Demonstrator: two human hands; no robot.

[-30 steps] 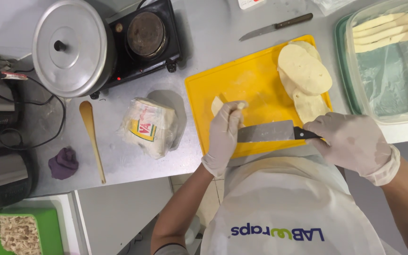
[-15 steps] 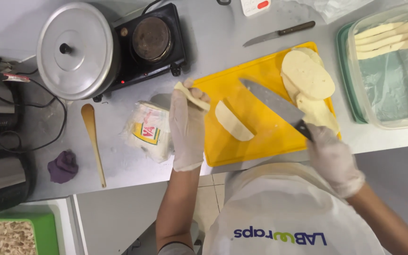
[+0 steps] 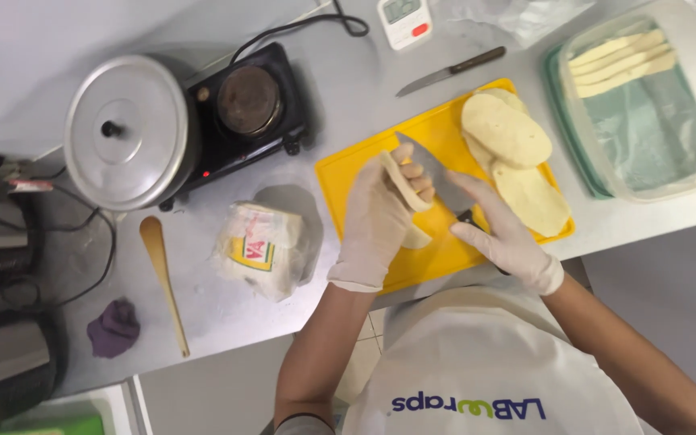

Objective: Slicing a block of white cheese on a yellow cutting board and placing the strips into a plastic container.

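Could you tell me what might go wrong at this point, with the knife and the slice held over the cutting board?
1. The left hand holds a pale slice right against the blade of the knife in the right hand; a slip could cut the gloved fingers.
2. The yellow cutting board overhangs the counter's near edge, so pressure there might tip it.
3. The stacked slices could slide off.

Pale dough slice (image 3: 403, 179) — flat, oblong, cream-coloured, held up on edge in the gloved left hand (image 3: 376, 217) over the yellow cutting board (image 3: 346, 173). Knife (image 3: 437, 179) — broad steel blade, dark handle gripped by the gloved right hand (image 3: 503, 235), blade angled up-left with its tip right at the slice. Another pale piece (image 3: 417, 238) lies on the board just under the left hand.
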